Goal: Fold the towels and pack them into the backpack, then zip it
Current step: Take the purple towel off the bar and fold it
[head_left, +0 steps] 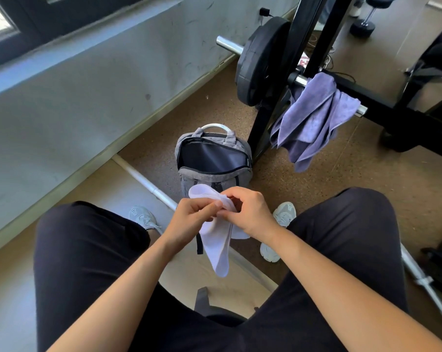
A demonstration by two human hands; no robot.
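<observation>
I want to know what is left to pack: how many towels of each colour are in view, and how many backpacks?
white towel: 1, held by the left hand and the right hand
purple towel: 1, draped over the bar
grey backpack: 1, unzipped
Total: 3

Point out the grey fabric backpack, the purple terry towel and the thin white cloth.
grey fabric backpack [202, 177]: head view, front wall below the open zip.
purple terry towel [313, 118]: head view, middle of the draped fabric.
thin white cloth [218, 252]: head view, its hanging lower part.
</observation>
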